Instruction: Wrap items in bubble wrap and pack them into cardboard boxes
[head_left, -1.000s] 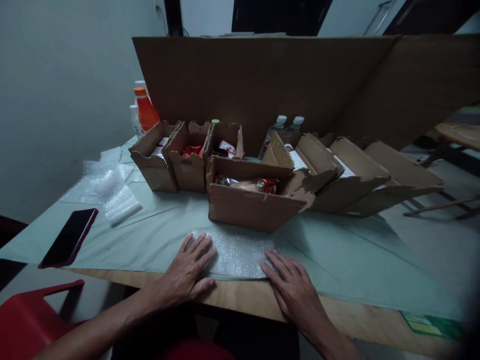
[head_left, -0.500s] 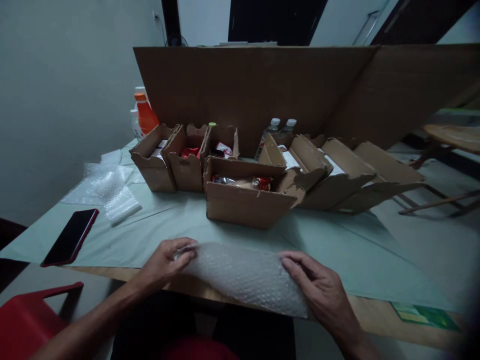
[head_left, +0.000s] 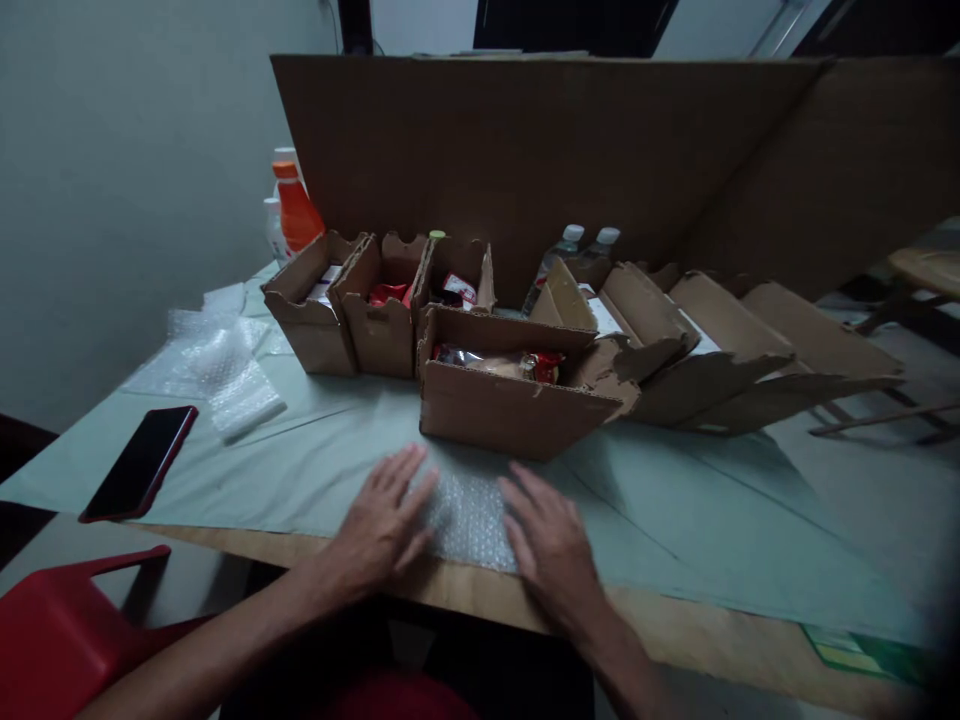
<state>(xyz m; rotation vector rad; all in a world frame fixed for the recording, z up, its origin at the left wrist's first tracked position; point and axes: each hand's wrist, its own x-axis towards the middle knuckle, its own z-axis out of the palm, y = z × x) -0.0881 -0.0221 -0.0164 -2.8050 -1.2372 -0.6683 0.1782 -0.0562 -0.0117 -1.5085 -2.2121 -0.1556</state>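
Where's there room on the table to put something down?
On the green cloth: one patch between the phone and the left hand, another right of the right hand, before the boxes on the right. It's crowded farther back with boxes and bottles; bubble wrap fills between the hands.

The premises appear to be an indoor room, home-like, with a makeshift work table (head_left: 720, 635). A plain wall (head_left: 135, 150) stands at left. The wooden top (head_left: 480, 594) is partly covered by a pale green cloth (head_left: 300, 465); upon it are roughly cut cardboard boxes (head_left: 517, 412), a sheet of bubble wrap (head_left: 471, 520) and a phone (head_left: 139, 465). A large cardboard panel (head_left: 510, 150) stands behind. Seating noted: a red plastic stool (head_left: 56, 630) and a wooden stool (head_left: 928, 270). Dwelling or small workshop: cannot be determined.
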